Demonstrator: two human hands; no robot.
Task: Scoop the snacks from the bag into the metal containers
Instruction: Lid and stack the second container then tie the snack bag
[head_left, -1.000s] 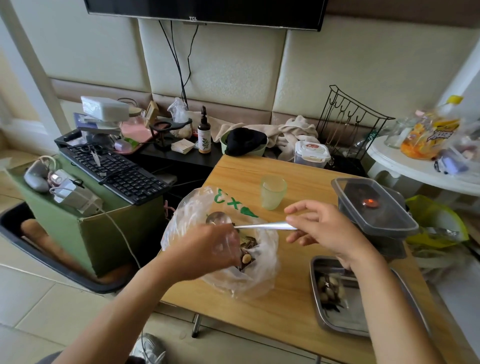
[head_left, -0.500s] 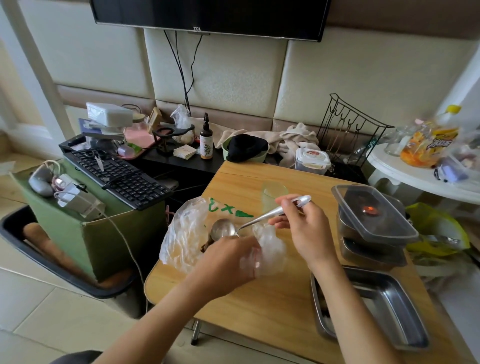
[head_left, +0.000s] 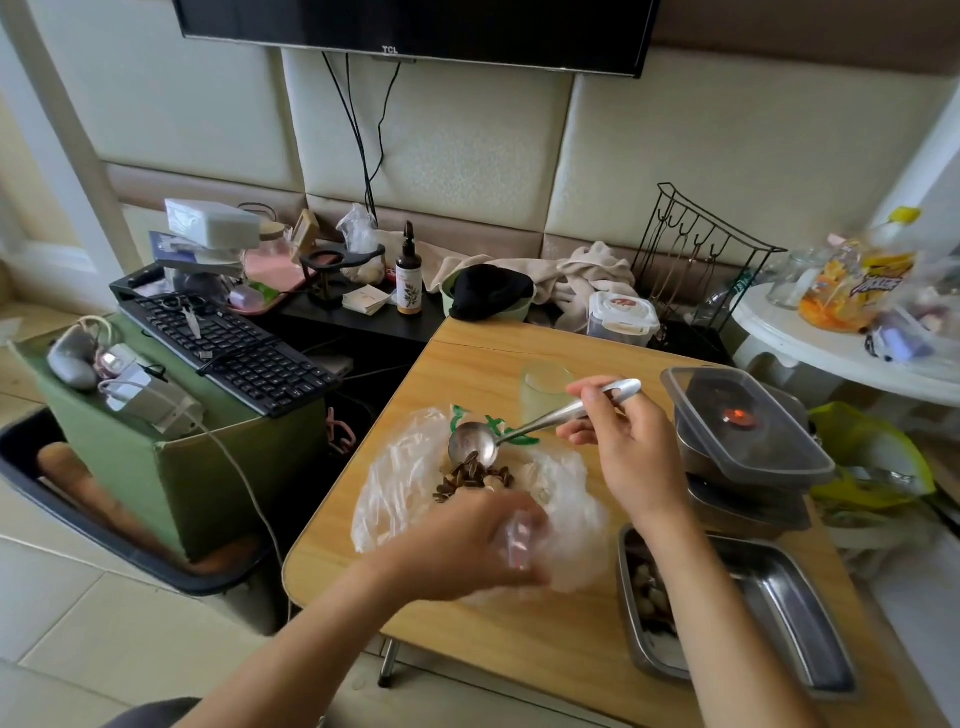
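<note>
A clear plastic bag with green print lies open on the wooden table. Dark seeds and pale nuts show in its mouth. My left hand grips the bag's near edge. My right hand holds a metal spoon by its handle, the bowl tipped down and touching the top of the snacks. A flat metal tray sits at the right front, with a few snacks at its left end, partly hidden by my right forearm.
Stacked metal containers under a clear lid stand right of the bag. A pale green cup is behind the spoon. A keyboard on a green box and cluttered shelves lie left; a white round table lies right.
The spoon's bowl has dipped from above the bag opening down onto the snacks. My left hand has pulled the bag's near edge lower, so the snacks inside show.
</note>
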